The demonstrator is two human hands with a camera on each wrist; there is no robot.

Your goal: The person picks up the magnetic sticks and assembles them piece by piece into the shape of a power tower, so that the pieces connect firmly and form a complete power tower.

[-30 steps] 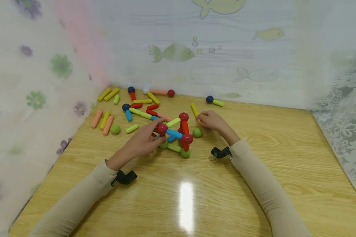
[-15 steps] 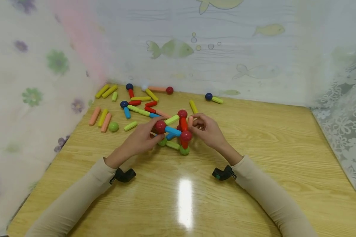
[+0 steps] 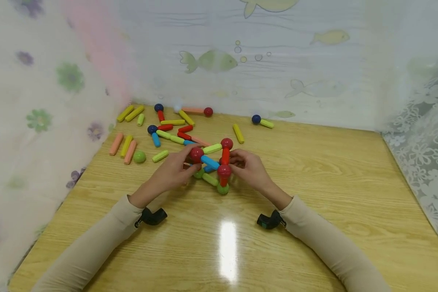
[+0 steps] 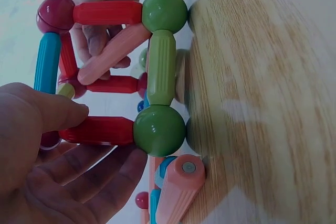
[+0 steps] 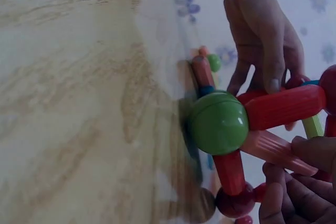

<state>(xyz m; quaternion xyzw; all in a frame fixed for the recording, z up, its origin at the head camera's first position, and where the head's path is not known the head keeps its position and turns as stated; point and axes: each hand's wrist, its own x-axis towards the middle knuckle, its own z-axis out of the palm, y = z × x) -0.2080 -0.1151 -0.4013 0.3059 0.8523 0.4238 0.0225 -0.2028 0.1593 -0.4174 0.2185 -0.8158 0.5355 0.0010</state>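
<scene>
Behind the work hangs a pale cloth (image 3: 211, 32) printed with fish, and in front of it a wood-grain surface (image 3: 314, 231) spreads across. Two beige sleeves (image 3: 325, 239) reach over that, each with a black device (image 3: 155, 216) at the cuff. Mid-surface, between the person's hands, stands the frame (image 3: 209, 162), a boxy thing of coloured sticks and balls, green balls lowest and red balls on top.

The left grip (image 3: 171, 169) holds the frame's left side, thumb and fingers closed round an upright red stick (image 4: 97, 130) just under a red ball (image 3: 197, 154). The right grip (image 3: 253, 170) is at the opposite side, pinching a pink stick (image 5: 275, 150) between thumb and fingers. This stick slants up from the near green ball (image 5: 218, 121); whether its end is joined there or only touching is hard to make out.

Beyond the right grip a yellow stick (image 3: 238, 134) lies alone, with a dark blue ball (image 3: 256, 119) and its lime stick (image 3: 267, 123) farther back. More sticks and balls lie scattered at the back left. Nearer, beside the pink and yellow ones, sits a loose green ball (image 3: 139, 157).
</scene>
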